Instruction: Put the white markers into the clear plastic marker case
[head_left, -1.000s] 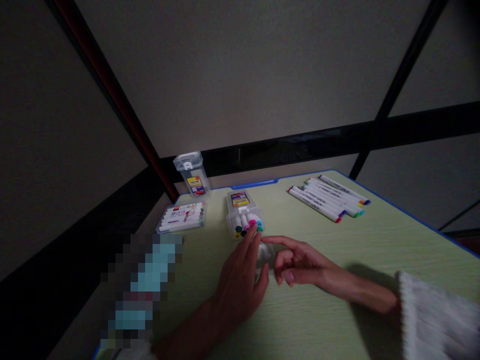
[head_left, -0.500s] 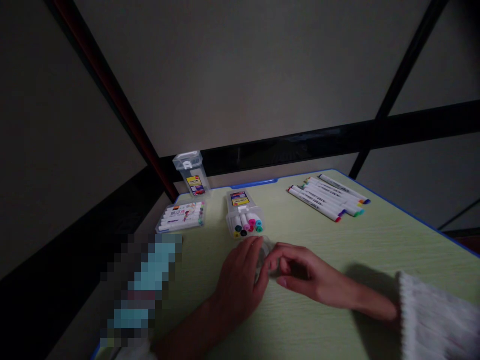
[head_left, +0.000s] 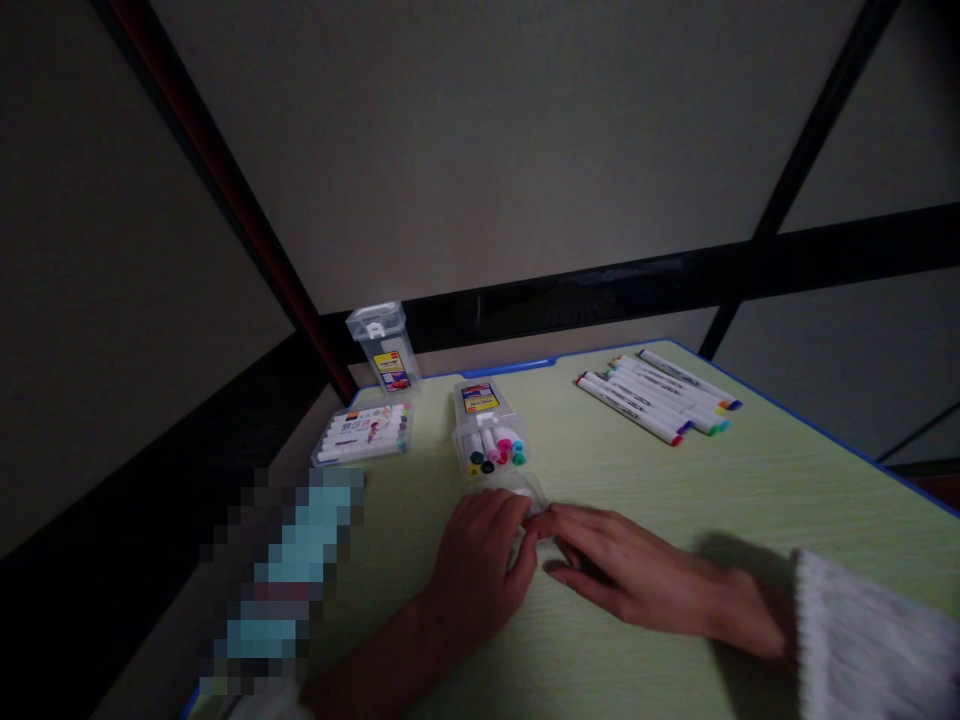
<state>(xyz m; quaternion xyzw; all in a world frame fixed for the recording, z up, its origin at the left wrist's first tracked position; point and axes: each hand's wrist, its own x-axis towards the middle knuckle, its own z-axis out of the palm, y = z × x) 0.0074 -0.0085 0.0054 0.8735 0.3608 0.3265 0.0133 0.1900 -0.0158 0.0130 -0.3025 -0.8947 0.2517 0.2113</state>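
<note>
A clear plastic case [head_left: 529,484] lies on the table in front of me, largely hidden by my hands. My left hand [head_left: 484,550] curls over its near left side, thumb and fingers closed on it. From the right, my right hand [head_left: 622,570] reaches to the case's right edge, its index finger bent close to my left thumb and its own thumb a little lower. Just beyond lies a clear marker box [head_left: 480,398] with several markers inside, their coloured caps [head_left: 502,447] facing me.
An upright clear box [head_left: 390,350] stands at the back left. A flat pack of markers [head_left: 367,432] lies before it, and a blurred-out blue item [head_left: 307,550] at the left edge. Several loose white markers [head_left: 652,390] lie at the right on the pale green table [head_left: 750,480].
My right hand has turned over and lowered, its fingers now straighter against the case. More of the case shows above my left hand, whose fingertips have drawn down slightly.
</note>
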